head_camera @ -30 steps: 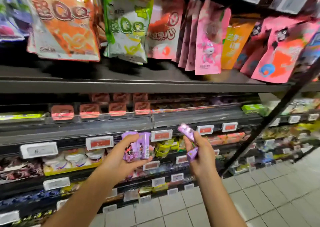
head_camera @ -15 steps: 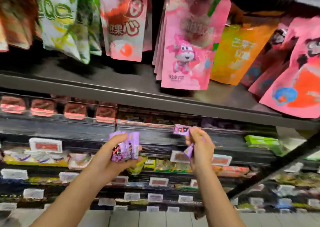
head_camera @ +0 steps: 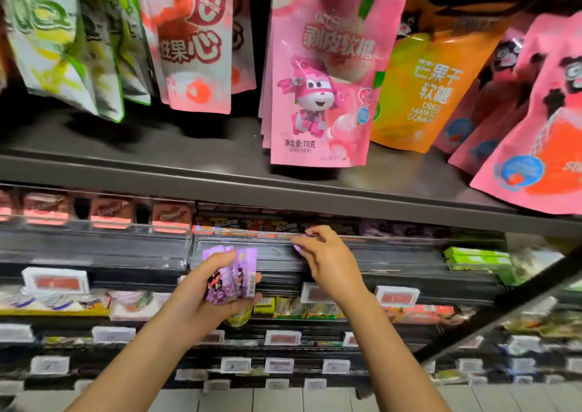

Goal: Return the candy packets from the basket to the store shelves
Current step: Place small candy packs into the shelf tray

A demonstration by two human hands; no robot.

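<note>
A shop: hanging snack bags, stocked shelves with price tags (print seemingly blurred).

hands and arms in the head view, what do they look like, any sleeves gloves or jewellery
Both forearms are bare right down to the bottom edge of the picture, so no sleeves show. The left hand and the right hand wear no gloves. No watch, bracelet or ring is visible on either. The nails are too blurred to judge.

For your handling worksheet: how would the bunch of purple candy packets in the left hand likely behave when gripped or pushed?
The purple candy packets look thin and flat, so probably light. The left hand holds several fanned together; glossy wrappers might slide apart. Their soft-looking edges suggest they would bend rather than roll.
</note>
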